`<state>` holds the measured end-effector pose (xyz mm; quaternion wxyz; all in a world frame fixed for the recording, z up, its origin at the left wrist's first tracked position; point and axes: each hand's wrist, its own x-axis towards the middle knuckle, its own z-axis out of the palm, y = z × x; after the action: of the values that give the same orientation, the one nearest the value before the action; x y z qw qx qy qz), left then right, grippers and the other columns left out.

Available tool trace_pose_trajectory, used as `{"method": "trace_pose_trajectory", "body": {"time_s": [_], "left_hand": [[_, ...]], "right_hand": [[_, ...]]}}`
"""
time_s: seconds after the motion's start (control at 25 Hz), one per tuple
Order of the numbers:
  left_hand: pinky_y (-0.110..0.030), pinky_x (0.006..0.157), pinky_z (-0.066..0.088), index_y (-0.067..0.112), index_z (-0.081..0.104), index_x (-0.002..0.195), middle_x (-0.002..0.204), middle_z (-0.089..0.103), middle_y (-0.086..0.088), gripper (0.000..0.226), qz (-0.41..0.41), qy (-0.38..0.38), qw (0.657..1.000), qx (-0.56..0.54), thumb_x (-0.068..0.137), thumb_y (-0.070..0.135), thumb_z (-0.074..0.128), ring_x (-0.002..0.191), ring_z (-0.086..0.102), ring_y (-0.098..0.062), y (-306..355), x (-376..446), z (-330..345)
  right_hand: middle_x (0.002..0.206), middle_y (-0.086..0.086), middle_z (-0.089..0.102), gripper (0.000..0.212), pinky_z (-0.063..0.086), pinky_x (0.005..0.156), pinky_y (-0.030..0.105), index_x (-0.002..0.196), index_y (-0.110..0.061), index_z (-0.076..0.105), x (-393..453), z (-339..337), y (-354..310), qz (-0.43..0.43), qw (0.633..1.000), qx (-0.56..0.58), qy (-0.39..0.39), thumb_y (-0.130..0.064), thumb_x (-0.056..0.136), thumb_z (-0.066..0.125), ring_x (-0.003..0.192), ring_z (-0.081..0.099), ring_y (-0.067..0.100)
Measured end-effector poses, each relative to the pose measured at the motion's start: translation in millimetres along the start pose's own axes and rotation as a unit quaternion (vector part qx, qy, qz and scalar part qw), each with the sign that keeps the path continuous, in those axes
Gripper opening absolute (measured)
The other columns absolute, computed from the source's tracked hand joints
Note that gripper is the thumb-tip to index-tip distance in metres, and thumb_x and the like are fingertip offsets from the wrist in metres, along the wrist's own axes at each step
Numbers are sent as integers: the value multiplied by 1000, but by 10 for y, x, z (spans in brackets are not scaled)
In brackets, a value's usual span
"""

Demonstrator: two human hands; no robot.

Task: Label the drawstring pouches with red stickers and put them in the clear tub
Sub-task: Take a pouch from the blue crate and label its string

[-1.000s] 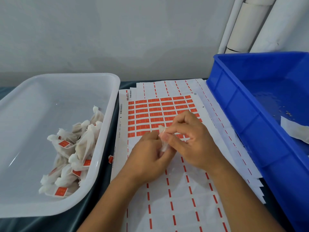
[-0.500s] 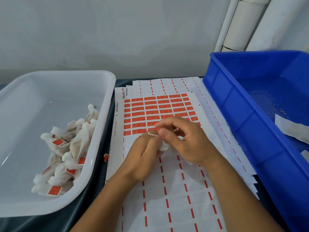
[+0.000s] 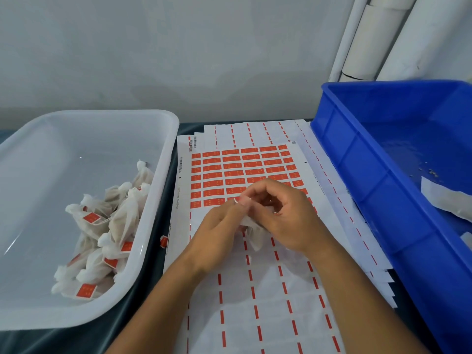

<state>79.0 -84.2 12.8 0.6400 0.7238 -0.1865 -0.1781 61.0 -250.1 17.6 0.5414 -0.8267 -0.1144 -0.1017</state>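
A small white drawstring pouch (image 3: 254,235) is held between both hands over the sticker sheet (image 3: 229,175), which carries rows of red stickers. My left hand (image 3: 217,236) grips the pouch from the left, its fingers curled round it. My right hand (image 3: 283,215) pinches the pouch's top from the right, thumb and forefinger together. Most of the pouch is hidden by the fingers. The clear tub (image 3: 158,190) stands at the left, holding several labelled pouches (image 3: 107,226) with red stickers.
A blue crate (image 3: 378,180) stands at the right, with white pouches (image 3: 447,198) lying in it. Used sticker sheets (image 3: 268,315) with red dashes cover the table under my arms. A loose red sticker (image 3: 163,241) lies beside the tub. White pipes (image 3: 383,34) stand at the back right.
Both hands have stayed over the sheet and worked the pouch lower between the fingers. My right hand's fingers have shifted at the pouch's top.
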Motion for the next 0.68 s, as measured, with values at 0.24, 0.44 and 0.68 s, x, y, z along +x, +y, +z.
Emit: {"method": "trace_pose_trajectory", "body": {"time_s": [0.24, 0.44, 0.68], "left_hand": [[-30, 96, 55, 22, 73, 98, 100, 74, 1, 45, -8, 12, 1000, 6, 94, 52, 39, 101, 69, -20, -41, 14, -7], [-31, 89, 57, 26, 72, 92, 93, 73, 2, 43, -1, 29, 999, 32, 96, 48, 36, 94, 69, -21, -54, 18, -12], [-35, 90, 56, 21, 76, 96, 104, 70, 7, 50, 59, 5, 974, 221, 102, 42, 31, 100, 65, -14, -129, 22, 22]], "right_hand": [[92, -20, 67, 13, 56, 71, 13, 108, -36, 64, 2, 1, 14, -4, 1000, -14, 10, -33, 96, 67, 93, 67, 5], [98, -17, 71, 25, 57, 81, 15, 101, -32, 69, 2, -3, 7, 48, 999, -13, -15, -51, 97, 53, 99, 67, 2], [96, -11, 73, 14, 58, 92, 29, 96, -27, 73, 16, -49, -11, 98, 992, 37, -69, -36, 99, 62, 101, 67, 12]]}}
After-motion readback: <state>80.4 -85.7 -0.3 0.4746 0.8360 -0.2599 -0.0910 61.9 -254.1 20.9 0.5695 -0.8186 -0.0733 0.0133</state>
